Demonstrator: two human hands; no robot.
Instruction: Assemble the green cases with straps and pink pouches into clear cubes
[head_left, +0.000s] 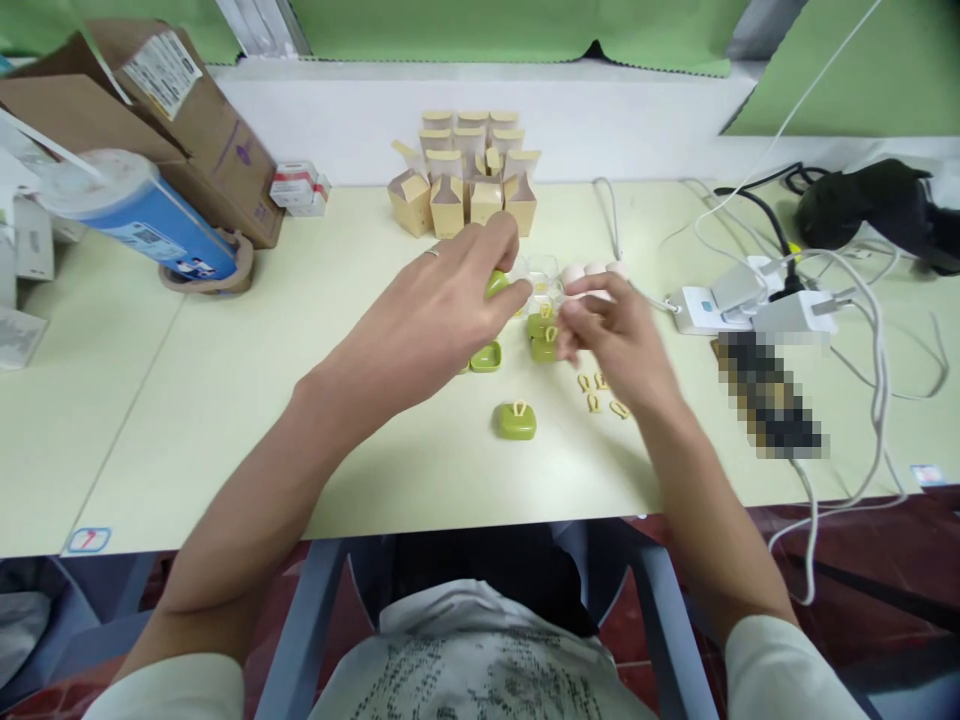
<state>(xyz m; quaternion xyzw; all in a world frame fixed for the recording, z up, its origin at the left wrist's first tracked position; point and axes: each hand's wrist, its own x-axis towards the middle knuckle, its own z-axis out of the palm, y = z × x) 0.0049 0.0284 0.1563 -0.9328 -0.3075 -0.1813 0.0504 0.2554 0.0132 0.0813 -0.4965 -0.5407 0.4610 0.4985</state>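
At eleven o'clock from a closed green case [517,424], the left hand [442,310] is curled, a green piece [496,284] being held between thumb and fingers, near an open green case [486,358]. At one o'clock, two looped green cases [542,350] are seen; towards three, loose yellow loops [594,403] are scattered. At two, the right hand [622,342] is half curled and blurred; whether anything is held cannot be told. Handling of small case parts appears in hand; steady, light fingertip control seems called for.

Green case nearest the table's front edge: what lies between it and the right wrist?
Small yellow loops lie on the tabletop between the green case and the right wrist, as the head view shows.
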